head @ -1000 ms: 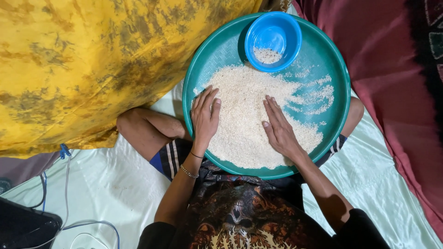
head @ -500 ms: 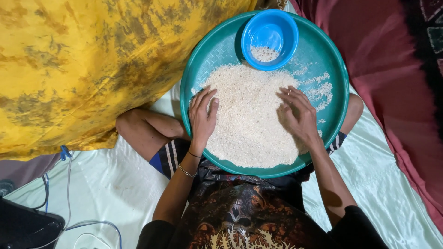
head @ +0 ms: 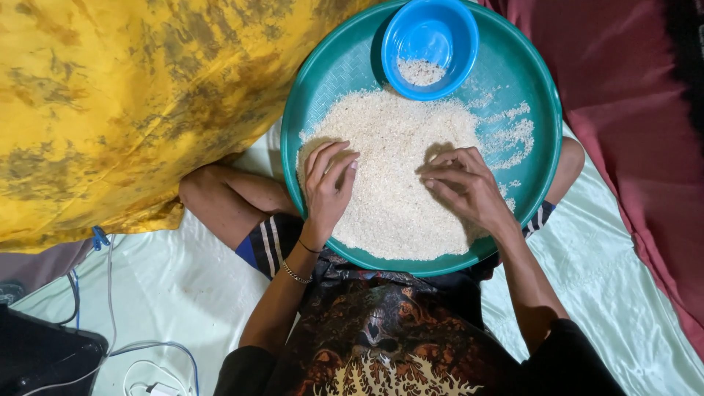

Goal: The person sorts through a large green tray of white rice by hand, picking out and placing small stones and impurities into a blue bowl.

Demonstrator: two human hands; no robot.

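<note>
Resting on the rice (head: 396, 183) heaped in a teal tray (head: 330, 73) on the lap, both hands lie loose, gripping nothing. The left hand (head: 328, 187) is flat, the right hand (head: 466, 187) curled, fingertips touching grains. A blue bowl (head: 430, 44) sits at the tray's far edge.

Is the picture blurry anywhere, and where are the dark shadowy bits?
In the head view the rice and both hands look sharp; the left hand and right hand each cast a small dark shadow on the grains; the blue bowl shades part of the teal tray; soft shine shows on the pale sheet; the bottom left corner is dark.
</note>
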